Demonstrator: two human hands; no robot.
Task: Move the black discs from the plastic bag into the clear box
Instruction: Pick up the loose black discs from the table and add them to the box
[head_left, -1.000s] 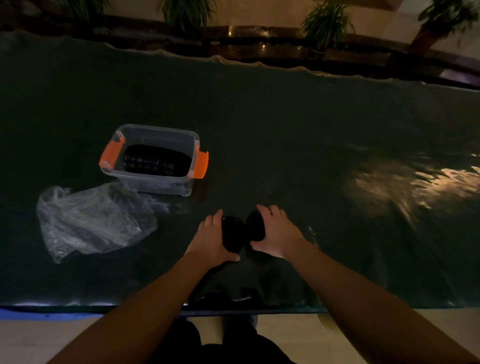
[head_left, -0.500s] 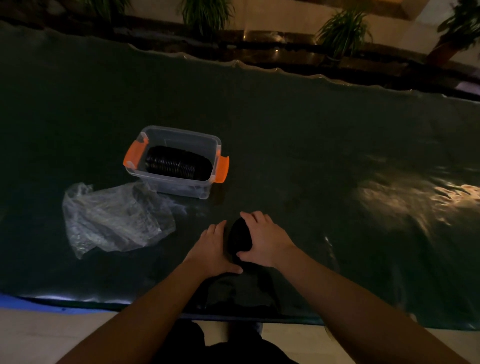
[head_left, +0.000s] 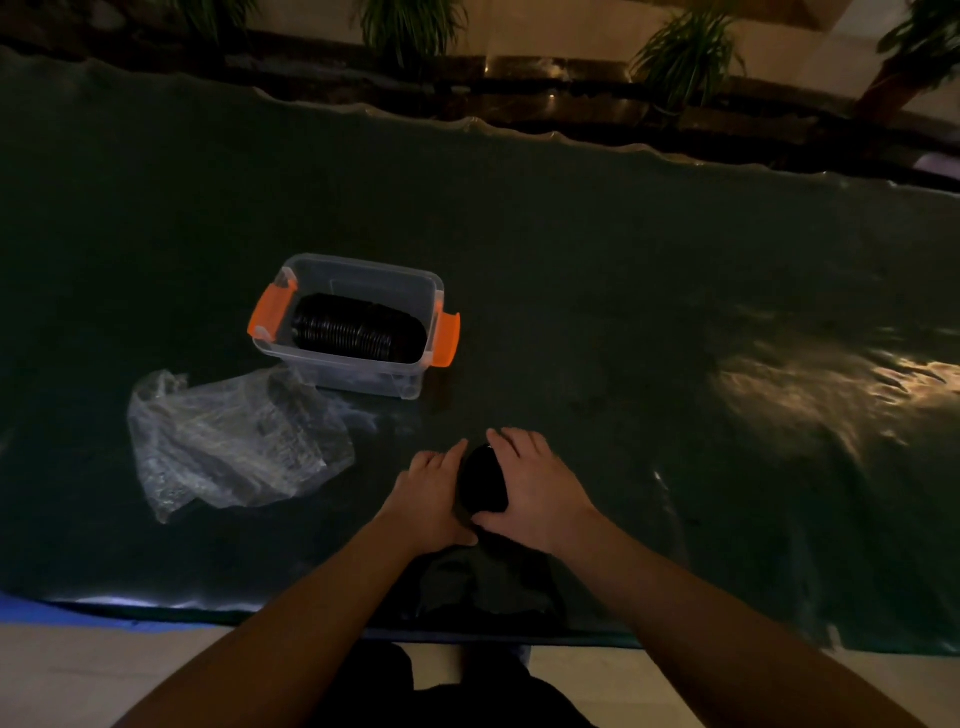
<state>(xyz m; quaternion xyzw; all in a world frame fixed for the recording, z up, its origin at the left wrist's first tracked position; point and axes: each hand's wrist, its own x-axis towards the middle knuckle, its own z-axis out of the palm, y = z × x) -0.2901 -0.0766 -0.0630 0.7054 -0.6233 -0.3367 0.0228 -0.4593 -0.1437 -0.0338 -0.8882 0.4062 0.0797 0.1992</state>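
Both hands meet near the front edge of the table (head_left: 597, 291), which is covered with a dark, glossy sheet. The left hand (head_left: 432, 496) and the right hand (head_left: 537, 493) press in from either side on a small stack of black discs (head_left: 483, 480) — the fingers of each hand curl around it, clamped on the stack, which stands on edge between the palms. Only a dark oval of the stack shows between the hands.

Farther back and to the left sits the clear box (head_left: 363, 291) with orange latches (head_left: 271, 312) at both ends. Inside it lies a long row of black discs (head_left: 353, 330), set on edge and packed side by side. Just in front of the box, to the left of the hands, the plastic bag (head_left: 234, 441) lies crumpled and flat on the table — one corner of it reaches the box's near wall. Potted plants (head_left: 410, 26) stand beyond the far edge.
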